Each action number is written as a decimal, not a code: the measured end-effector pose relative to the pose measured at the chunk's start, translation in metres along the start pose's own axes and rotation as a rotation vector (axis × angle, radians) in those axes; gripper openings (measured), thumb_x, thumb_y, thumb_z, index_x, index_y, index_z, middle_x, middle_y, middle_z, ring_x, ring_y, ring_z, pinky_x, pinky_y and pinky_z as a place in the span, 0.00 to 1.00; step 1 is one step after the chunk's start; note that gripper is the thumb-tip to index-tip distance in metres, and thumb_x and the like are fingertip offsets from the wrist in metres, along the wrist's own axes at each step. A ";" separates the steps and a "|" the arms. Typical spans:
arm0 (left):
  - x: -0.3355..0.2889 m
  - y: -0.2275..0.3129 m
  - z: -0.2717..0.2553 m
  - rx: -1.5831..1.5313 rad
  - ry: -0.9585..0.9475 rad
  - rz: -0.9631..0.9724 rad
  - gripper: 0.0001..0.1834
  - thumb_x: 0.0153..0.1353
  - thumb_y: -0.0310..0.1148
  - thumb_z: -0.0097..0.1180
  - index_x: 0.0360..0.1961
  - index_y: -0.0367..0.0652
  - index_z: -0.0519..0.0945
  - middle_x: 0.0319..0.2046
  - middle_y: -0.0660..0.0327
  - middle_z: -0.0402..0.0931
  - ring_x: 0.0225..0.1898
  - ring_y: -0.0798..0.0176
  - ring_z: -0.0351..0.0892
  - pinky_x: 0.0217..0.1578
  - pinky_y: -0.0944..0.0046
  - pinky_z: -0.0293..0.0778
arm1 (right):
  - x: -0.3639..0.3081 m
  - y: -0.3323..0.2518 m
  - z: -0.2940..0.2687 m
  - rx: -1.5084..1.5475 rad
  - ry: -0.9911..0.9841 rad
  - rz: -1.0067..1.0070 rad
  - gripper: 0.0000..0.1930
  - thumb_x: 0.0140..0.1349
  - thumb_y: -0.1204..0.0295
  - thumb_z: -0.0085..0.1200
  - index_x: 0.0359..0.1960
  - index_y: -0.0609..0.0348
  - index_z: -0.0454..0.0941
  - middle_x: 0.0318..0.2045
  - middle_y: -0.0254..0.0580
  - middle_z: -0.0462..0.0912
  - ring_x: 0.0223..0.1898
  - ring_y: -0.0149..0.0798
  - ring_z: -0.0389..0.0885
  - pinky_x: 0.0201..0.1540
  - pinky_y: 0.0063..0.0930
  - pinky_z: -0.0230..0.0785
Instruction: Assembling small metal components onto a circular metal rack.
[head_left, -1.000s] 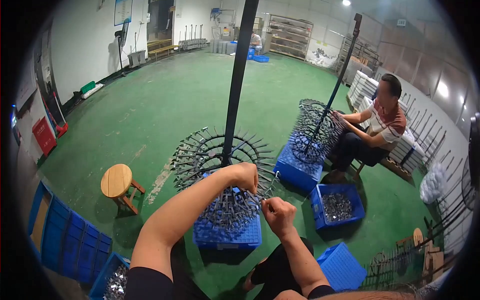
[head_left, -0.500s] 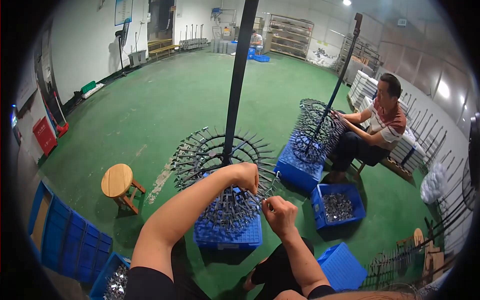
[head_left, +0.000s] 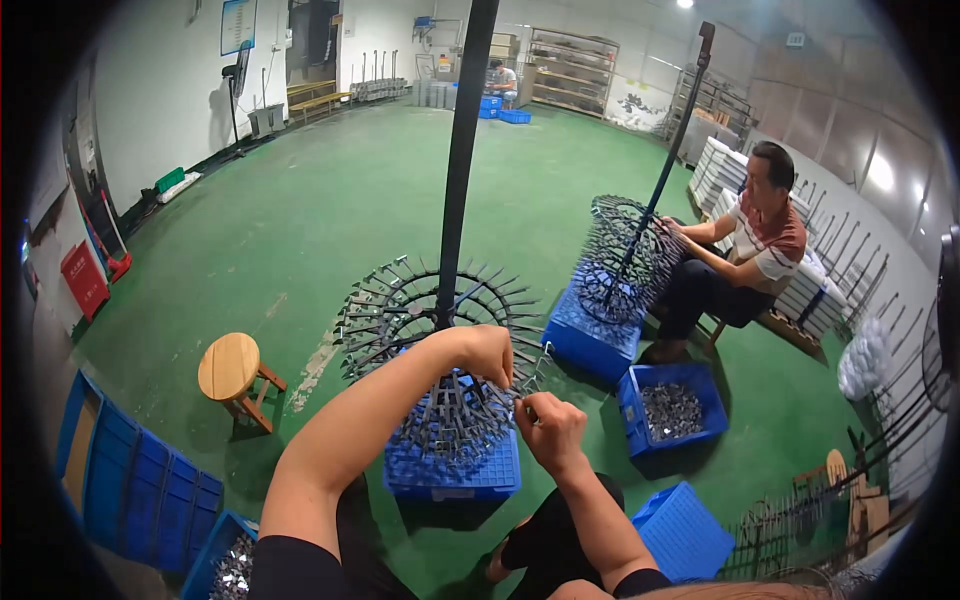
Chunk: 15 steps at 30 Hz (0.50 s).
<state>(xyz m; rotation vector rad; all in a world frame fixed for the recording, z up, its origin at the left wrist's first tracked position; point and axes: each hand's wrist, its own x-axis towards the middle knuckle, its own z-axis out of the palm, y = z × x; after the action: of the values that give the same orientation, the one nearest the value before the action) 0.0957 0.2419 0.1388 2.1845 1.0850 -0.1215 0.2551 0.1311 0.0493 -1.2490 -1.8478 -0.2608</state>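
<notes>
A black rack (head_left: 440, 300) with rings of outward-pointing prongs around a tall central post (head_left: 462, 150) stands in front of me on an upturned blue crate (head_left: 455, 478). Small shiny metal pieces (head_left: 400, 262) hang on some prongs. My left arm reaches across the near side of the rack, and my left hand (head_left: 488, 355) is closed at its right front edge, fingertips hidden. Just below and to the right, my right hand (head_left: 552, 428) is closed in a pinch beside the prong ends. Whatever either hand grips is too small or hidden to make out.
A co-worker (head_left: 765, 230) sits at a similar rack (head_left: 625, 255) on a blue crate (head_left: 590, 335). Blue bins of metal pieces stand at right (head_left: 715, 415) and lower left (head_left: 210, 550). A wooden stool (head_left: 229, 366) is at left; a blue crate (head_left: 685, 540) lies by my right arm.
The whole view has shifted slightly, so the scene sits a little further left. Both hands stay at the rack's right front edge in nearly the same pose.
</notes>
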 end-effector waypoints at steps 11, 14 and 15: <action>0.008 0.004 0.003 0.173 -0.003 0.046 0.09 0.44 0.33 0.65 0.29 0.44 0.87 0.17 0.65 0.78 0.18 0.66 0.73 0.23 0.66 0.71 | 0.003 0.003 0.000 0.045 -0.032 -0.003 0.07 0.53 0.72 0.57 0.20 0.53 0.73 0.17 0.34 0.74 0.13 0.40 0.68 0.18 0.29 0.60; 0.007 0.004 0.003 0.146 -0.012 0.043 0.09 0.44 0.33 0.65 0.28 0.44 0.87 0.17 0.65 0.78 0.18 0.66 0.73 0.23 0.66 0.71 | 0.002 0.003 0.000 0.041 -0.031 -0.010 0.07 0.53 0.72 0.57 0.20 0.53 0.73 0.18 0.34 0.73 0.13 0.40 0.68 0.18 0.29 0.60; 0.006 0.004 0.002 0.134 -0.016 0.041 0.09 0.44 0.33 0.65 0.28 0.44 0.87 0.17 0.65 0.78 0.18 0.66 0.73 0.23 0.66 0.71 | 0.001 0.003 0.001 0.043 -0.025 -0.017 0.07 0.53 0.72 0.57 0.20 0.53 0.73 0.18 0.34 0.73 0.14 0.40 0.68 0.19 0.29 0.60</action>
<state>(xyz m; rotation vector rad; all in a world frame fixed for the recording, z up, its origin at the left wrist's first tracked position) 0.1030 0.2428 0.1368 2.3196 1.0493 -0.1983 0.2575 0.1338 0.0488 -1.2125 -1.8768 -0.2141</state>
